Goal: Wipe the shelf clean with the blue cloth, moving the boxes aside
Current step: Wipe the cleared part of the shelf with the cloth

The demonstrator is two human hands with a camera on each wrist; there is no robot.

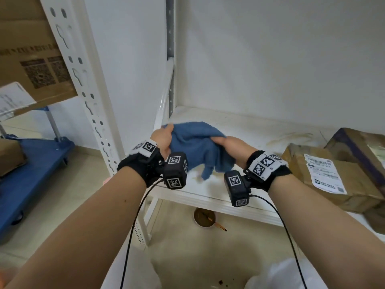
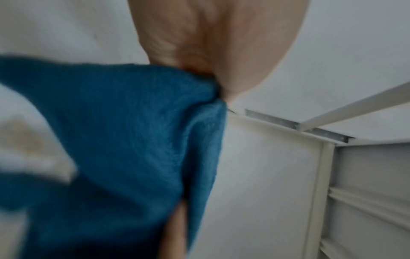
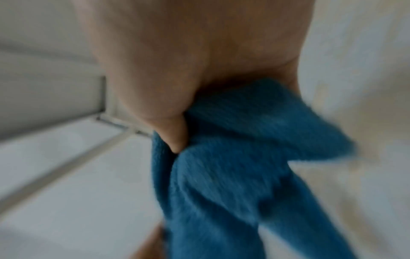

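Note:
Both my hands hold the blue cloth (image 1: 198,142) just above the left end of the white shelf (image 1: 239,126). My left hand (image 1: 164,136) grips its left edge, and the left wrist view shows the cloth (image 2: 124,140) bunched under the left hand (image 2: 213,52). My right hand (image 1: 227,146) pinches the right side; in the blurred right wrist view the cloth (image 3: 233,166) hangs from the right hand (image 3: 188,70). A corner of the cloth dangles toward the shelf's front edge. Two cardboard boxes (image 1: 333,172) sit at the shelf's right end. A brownish stain (image 1: 291,136) marks the shelf between cloth and boxes.
A white perforated upright (image 1: 83,84) stands left of the shelf. Beyond it are a blue cart (image 1: 31,176) and a large cardboard box (image 1: 31,55). On the floor below the shelf sits a brown bowl (image 1: 205,217) with a stick, and white plastic bags (image 1: 281,276) lie nearer.

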